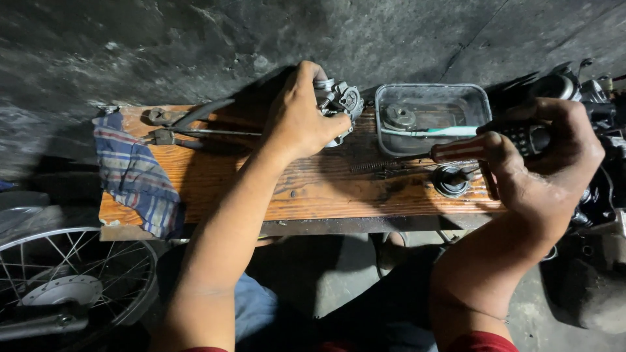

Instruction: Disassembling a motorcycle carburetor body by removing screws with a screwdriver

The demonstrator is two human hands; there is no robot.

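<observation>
**Left hand on the carburetor, right hand on the screwdriver**

I see my left hand (pixel 301 117) closed over a small metal carburetor (pixel 340 104) at the far edge of the wooden bench (pixel 306 189), fingers wrapped over its top so only its right side shows. My right hand (pixel 544 153) is well apart, off the bench's right end, clenched around a screwdriver with a red-and-white striped handle (pixel 460 150); its handle end points toward the carburetor. Between the hands sits a clear plastic tub (pixel 482 98) holding a toothbrush (pixel 433 132) and a round metal part (pixel 399 117). A spring (pixel 375 167) lies just before the tub. A striped rag (pixel 137 176) drapes over the bench's left end.
</observation>
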